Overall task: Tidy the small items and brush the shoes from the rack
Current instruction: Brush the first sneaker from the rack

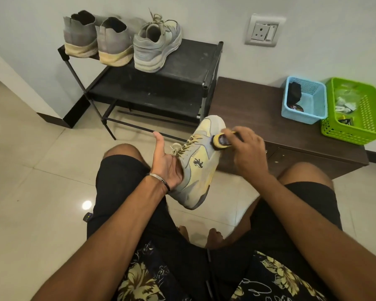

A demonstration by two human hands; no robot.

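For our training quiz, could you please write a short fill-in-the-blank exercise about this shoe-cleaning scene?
1. The right hand presses a ____ against the held sneaker.
2. The shoe rack carries ____ shoes on its top shelf.
3. The blue basket stands beside a ____ basket on the wooden bench.
4. The left hand supports the sneaker at its ____ end.

Missing words: brush; three; green; heel

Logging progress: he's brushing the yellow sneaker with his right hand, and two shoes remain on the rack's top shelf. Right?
Not quite. The head view shows three shoes on the rack's top shelf: two grey high-tops and one sneaker. The right hand does hold the brush against the yellow sneaker.
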